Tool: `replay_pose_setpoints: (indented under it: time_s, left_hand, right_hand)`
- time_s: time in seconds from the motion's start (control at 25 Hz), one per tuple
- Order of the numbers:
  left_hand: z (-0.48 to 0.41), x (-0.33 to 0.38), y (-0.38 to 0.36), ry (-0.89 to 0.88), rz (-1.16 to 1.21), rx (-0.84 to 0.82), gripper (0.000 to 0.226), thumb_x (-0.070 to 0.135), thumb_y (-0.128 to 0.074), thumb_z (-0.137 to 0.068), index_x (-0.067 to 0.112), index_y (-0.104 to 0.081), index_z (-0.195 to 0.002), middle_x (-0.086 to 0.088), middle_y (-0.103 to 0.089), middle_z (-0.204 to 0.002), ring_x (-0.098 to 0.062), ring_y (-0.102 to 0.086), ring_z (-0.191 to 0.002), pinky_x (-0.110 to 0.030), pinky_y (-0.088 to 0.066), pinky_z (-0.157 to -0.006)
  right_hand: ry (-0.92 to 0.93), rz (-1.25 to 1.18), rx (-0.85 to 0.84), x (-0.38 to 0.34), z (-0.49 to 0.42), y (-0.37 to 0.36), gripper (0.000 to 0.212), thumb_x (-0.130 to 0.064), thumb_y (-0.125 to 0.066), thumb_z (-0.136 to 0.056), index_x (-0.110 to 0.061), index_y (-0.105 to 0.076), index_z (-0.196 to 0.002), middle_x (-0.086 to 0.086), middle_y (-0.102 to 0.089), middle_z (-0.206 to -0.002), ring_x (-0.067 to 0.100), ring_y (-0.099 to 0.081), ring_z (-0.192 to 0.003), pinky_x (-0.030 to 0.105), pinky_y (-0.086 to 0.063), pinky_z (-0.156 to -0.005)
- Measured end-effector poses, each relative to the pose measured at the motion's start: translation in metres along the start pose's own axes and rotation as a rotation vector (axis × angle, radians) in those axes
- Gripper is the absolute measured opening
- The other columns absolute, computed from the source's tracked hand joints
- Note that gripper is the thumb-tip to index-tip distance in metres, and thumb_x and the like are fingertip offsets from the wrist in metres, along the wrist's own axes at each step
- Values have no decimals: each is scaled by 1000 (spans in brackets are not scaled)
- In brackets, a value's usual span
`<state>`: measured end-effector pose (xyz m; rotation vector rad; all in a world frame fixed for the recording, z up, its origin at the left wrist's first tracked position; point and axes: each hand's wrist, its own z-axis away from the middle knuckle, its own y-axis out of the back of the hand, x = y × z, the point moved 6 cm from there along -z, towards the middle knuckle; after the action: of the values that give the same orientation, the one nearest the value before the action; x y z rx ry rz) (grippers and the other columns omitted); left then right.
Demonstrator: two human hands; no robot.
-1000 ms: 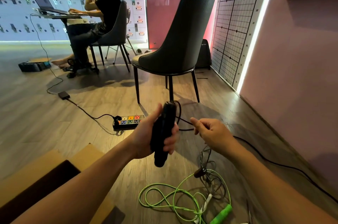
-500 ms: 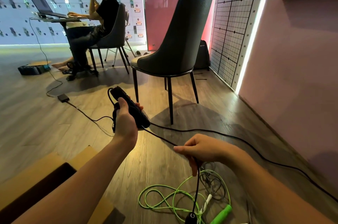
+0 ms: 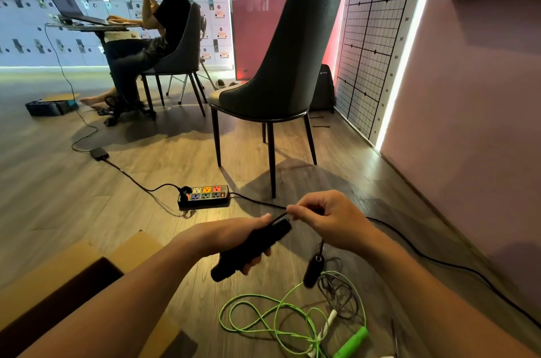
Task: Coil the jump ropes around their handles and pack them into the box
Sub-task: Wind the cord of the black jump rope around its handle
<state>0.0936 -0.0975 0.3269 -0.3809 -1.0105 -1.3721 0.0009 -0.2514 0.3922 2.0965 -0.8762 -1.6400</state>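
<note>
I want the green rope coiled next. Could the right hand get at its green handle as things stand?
Probably not yet: the right hand is busy pinching the black rope. Otherwise the way looks free; the green handle lies uncovered on the floor near it.
</note>
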Motion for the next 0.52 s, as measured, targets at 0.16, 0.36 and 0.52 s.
replay_pose_setpoints:
  time_s: [0.16, 0.36, 0.52]
  left_hand:
    - [17, 39, -22, -172, 275, -207, 73, 66, -19, -98, 7, -60, -84, -7, -54, -67, -20, -53, -57, -32, -48, -62]
    - [31, 73, -12, -503, 804, -100, 60, 56, -25, -100, 10, -60, -81, -5, -44, -63, -18, -45, -53, -33, -45, -61]
    - [30, 68, 20, -721, 1236, 207, 57, 55, -26, -102, 6, -55, -103, -7, -52, -76, -20, -52, -69, -35, -49, -75]
  right_hand:
    - [-76, 10, 181, 13, -3, 15, 38, -59, -63, -83, -25, -65, -67, -12, -55, -51, 3, -52, -49, 19, -40, -51]
    - [-258, -55, 2, 13, -5, 1, 72, -76, -42, -83, -13, -76, -76, -1, -52, -48, 7, -56, -49, 26, -45, -60]
    - [-344, -139, -301, 24, 2, -26, 41, -53, -54, -97, -16, -66, -83, 4, -67, -68, 16, -66, -71, 39, -50, -81]
